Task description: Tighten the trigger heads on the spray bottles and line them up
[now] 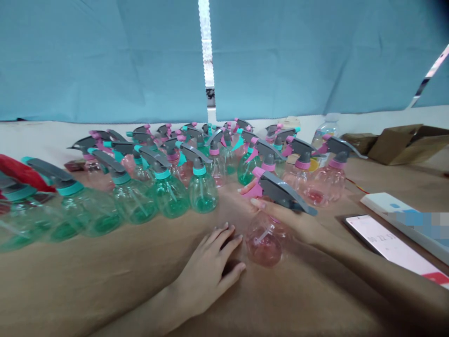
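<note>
A pink spray bottle [264,241] with a grey and pink trigger head stands on the table in front of me. My right hand [280,213] is wrapped round its neck, just under the trigger head, with fingertips showing on the left side. Left of this bottle, my left hand [210,267] lies on the table with its fingers spread, holding nothing. Green spray bottles [171,199] stand in a slanting row to the left. Beyond my right hand are more pink spray bottles [326,182].
A phone [389,243] showing a timer lies at the right beside a white box [403,220]. Brown cardboard boxes [403,142] and a clear water bottle [328,128] stand at the back right. Something red [21,171] is at the far left.
</note>
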`<state>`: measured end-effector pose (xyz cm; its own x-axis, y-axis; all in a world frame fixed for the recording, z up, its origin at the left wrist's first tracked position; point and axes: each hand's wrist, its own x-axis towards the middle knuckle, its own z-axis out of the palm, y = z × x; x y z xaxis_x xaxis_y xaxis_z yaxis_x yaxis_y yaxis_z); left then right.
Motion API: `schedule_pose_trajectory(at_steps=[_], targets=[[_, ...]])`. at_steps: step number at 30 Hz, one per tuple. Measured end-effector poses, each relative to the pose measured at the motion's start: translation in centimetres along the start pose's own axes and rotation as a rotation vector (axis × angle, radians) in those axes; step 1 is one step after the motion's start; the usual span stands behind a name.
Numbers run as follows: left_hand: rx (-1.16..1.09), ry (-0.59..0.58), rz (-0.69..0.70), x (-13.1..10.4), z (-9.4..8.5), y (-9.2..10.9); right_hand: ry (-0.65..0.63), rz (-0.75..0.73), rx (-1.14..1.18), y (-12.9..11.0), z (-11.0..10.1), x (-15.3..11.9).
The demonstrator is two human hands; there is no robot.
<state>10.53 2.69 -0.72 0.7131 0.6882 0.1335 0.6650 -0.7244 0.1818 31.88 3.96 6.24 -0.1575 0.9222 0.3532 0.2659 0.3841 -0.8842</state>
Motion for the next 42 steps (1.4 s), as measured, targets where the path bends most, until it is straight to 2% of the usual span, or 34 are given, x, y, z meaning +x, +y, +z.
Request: schedule_pose_trajectory(at_steps=[11,17,24,28,34,42], targets=[[-0.002,-0.002,0.002,0.1,-0.2,0.1,0.029,0.031,-0.025,0.1,-0.2,-0.3],[0.013,-0.018,-0.005,0.1,-0.3,0.1,0.130,0.079,-0.114,-0.4,-0.3,-0.5],[0.010,-0.006,-0.002,0.1,-0.1,0.0,0.035,0.152,-0.100,-0.3,-0.4,-0.4],[0.010,0.000,0.000,0.1,-0.1,0.0,0.029,0.096,-0.068,-0.7,-0.4,-0.3],[0.014,0.005,0.004,0.2,-0.2,0.1,-0.005,0.045,-0.004,0.3,-0.4,-0.2],[0.016,0.002,0.007,0.2,-0.1,0.1,-0.020,0.054,0.013,0.3,-0.3,-0.2]])
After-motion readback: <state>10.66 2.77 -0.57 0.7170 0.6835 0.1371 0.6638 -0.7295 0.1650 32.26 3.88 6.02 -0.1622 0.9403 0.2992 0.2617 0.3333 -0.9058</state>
